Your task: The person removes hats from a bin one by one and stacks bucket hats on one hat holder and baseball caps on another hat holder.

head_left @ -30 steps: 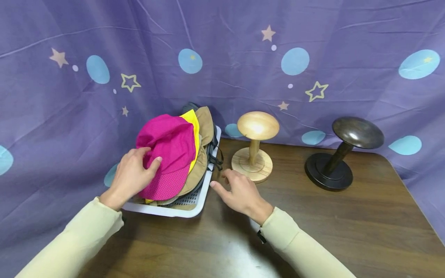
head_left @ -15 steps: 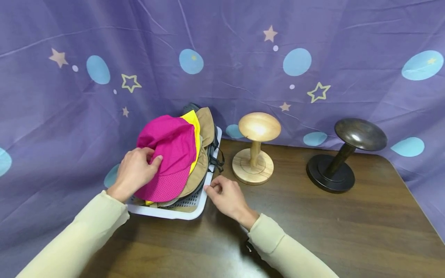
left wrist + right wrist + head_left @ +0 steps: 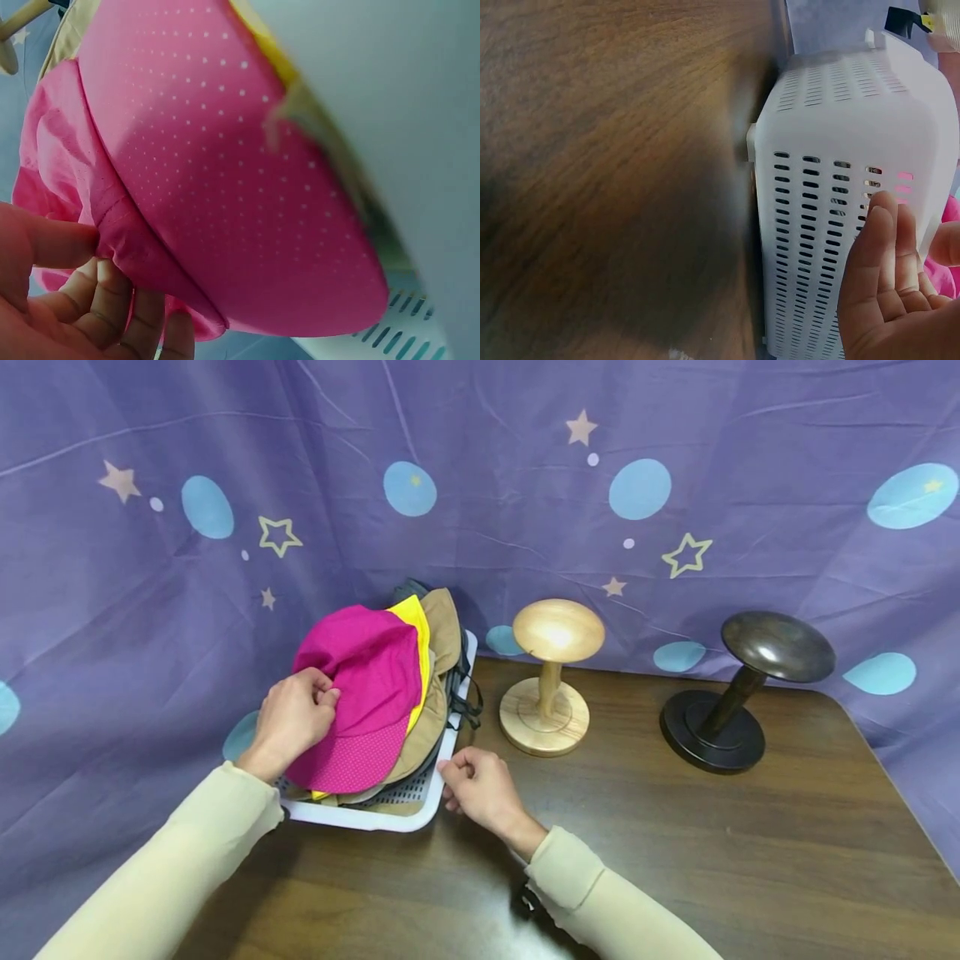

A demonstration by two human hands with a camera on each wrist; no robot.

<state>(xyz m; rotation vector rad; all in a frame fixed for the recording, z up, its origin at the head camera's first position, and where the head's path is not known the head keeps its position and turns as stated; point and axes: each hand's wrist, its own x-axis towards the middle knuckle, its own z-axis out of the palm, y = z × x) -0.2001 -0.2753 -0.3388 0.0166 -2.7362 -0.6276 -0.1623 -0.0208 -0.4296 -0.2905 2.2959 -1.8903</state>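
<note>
A magenta cap with a white-dotted brim tops a pile of hats in a white plastic basket. My left hand pinches a fold of the cap's crown; the left wrist view shows thumb and fingertips meeting on the bunched cloth. At the basket's right side, my right hand holds the rim. In the right wrist view its fingers lie along the slotted outer wall, with the thumb over the rim. Beneath the cap show a yellow hat and a tan one.
To the basket's right stands a light wooden hat stand with a rounded top. A dark hat stand is farther right on the brown wooden table. Black cords hang over the basket's rim. A purple curtain closes off the back.
My right hand has moved left from beside the light stand to the basket's rim and taken hold of it. The left hand's fingers have closed on the cap, which has barely moved.
</note>
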